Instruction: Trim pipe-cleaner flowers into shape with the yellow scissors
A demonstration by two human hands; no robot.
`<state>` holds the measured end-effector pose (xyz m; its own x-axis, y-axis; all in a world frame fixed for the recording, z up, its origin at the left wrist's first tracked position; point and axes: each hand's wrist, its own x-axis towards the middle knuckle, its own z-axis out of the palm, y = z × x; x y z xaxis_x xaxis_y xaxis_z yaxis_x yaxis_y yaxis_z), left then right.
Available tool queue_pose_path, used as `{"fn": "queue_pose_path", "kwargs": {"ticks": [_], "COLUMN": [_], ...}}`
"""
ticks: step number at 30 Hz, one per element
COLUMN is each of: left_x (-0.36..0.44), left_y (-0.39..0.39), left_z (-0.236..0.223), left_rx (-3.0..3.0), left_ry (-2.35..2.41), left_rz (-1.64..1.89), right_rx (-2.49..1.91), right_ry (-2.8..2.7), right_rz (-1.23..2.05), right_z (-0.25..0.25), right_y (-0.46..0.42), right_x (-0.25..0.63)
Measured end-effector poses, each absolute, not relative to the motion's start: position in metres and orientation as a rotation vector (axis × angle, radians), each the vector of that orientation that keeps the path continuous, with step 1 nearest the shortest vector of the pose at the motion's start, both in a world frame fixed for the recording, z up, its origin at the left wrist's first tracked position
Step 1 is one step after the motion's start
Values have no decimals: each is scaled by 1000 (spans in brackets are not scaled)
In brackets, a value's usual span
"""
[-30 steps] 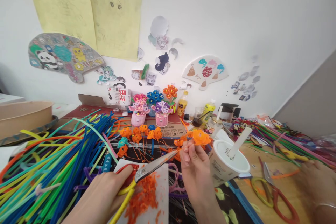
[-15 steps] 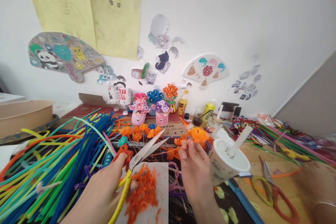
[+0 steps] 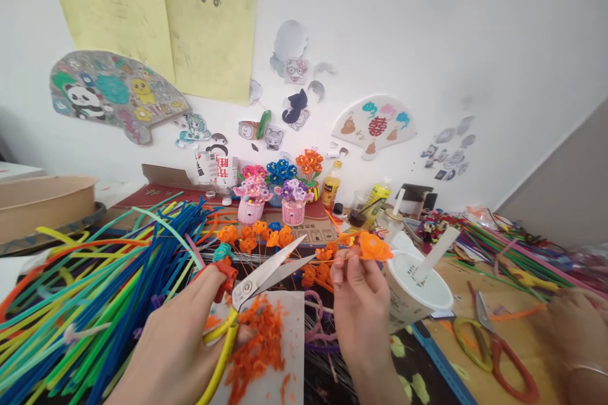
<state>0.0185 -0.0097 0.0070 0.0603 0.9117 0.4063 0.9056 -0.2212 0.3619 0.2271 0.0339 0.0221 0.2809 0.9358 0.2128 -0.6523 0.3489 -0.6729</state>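
Observation:
My left hand (image 3: 178,329) is closed around yellow-handled scissors (image 3: 244,291), whose blades are parted and point toward my right hand. A red-orange piece (image 3: 227,275) shows by my left index finger; I cannot tell what it is. My right hand (image 3: 361,310) pinches an orange pipe-cleaner flower (image 3: 375,247) just below its petals. The blade tips are close to the right fingertips. Below the scissors, orange fuzzy clippings (image 3: 259,342) are heaped on a white sheet (image 3: 294,354). Several finished orange flower heads (image 3: 247,239) lie behind the blades.
Bundled coloured pipe cleaners (image 3: 128,291) cover the left side. A lidded cup with a straw (image 3: 422,285) stands beside my right hand. Farther right lie a second pair of scissors (image 3: 494,354) and another person's hand (image 3: 577,323). Small potted flowers (image 3: 293,212) and bottles (image 3: 331,185) line the back.
The scissors have shifted slightly right, with their blades a little wider apart. My right hand has moved slightly right, and the orange flower has tilted to the right.

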Motion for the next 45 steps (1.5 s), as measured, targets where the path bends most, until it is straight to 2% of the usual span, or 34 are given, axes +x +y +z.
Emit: {"fn": "queue_pose_path", "kwargs": {"ticks": [16,45], "left_x": [21,19], "left_y": [-9,-3], "left_z": [3,0], "left_rx": [2303,2241], "left_ry": [1918,1756], "left_rz": [628,646], "right_rx": [-444,-471], "right_ry": [-756,-739], "right_rz": [1251,1323], "right_z": [18,19], "right_y": [29,28], "right_x": [224,225]}}
